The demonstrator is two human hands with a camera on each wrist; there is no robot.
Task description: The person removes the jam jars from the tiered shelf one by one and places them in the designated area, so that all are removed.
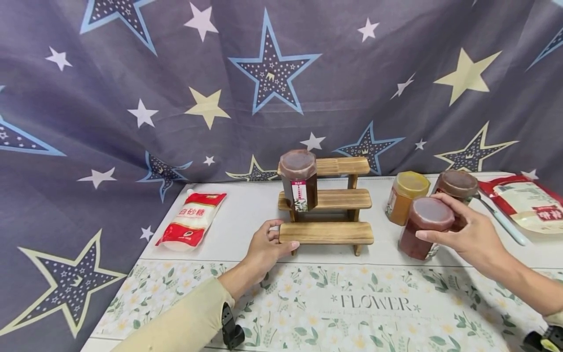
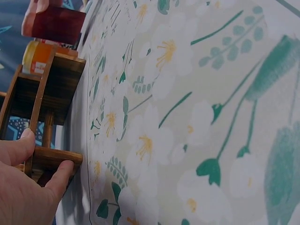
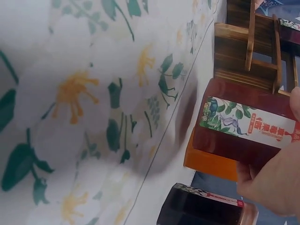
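The right hand curls round a red jar held upright just over the table, the wooden rack lying to its left, where the left hand pinches the end of the bottom step

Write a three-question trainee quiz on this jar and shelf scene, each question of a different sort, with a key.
1. True or false: the left hand grips the bottom step of the wooden stepped shelf.
2. Which jar does the right hand hold? A: the orange jar B: the red jar nearest the floral mat C: the dark jar on the shelf
3. Fill in: the white and red pouch lies to the ___ of the shelf in the head view.

Key: 1 true; 2 B; 3 left.
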